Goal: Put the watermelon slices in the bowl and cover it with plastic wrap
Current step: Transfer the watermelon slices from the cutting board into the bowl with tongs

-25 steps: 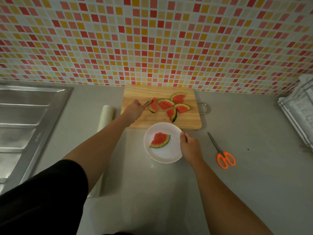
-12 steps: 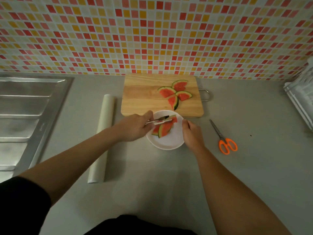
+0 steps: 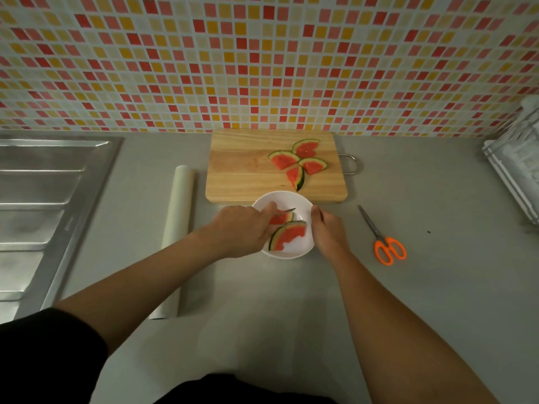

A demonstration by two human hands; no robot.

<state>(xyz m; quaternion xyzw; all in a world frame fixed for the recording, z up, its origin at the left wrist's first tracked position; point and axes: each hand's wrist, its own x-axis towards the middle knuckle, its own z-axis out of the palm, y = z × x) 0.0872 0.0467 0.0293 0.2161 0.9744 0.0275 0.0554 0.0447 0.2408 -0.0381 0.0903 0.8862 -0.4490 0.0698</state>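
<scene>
A white bowl [image 3: 287, 199] stands on the grey counter just in front of the wooden cutting board [image 3: 248, 170]. Two watermelon slices lie in it: one in full view [image 3: 288, 235], the other [image 3: 280, 219] partly behind my left hand. My left hand [image 3: 243, 230] reaches over the bowl's left rim, shut on metal tongs [image 3: 285, 211] whose tips rest at the hidden slice. My right hand [image 3: 328, 228] grips the bowl's right rim. Several slices [image 3: 297, 163] remain on the board. A roll of plastic wrap [image 3: 175, 237] lies left of the bowl.
Orange-handled scissors [image 3: 385, 243] lie on the counter right of the bowl. A steel sink drainboard [image 3: 43, 205] fills the left side. A white dish rack [image 3: 516, 167] sits at the right edge. The tiled wall stands right behind the board.
My left hand picked a slice off the board with the tongs, carried it to the bowl, and has lowered it beside the first slice. My right hand kept its hold on the rim.
</scene>
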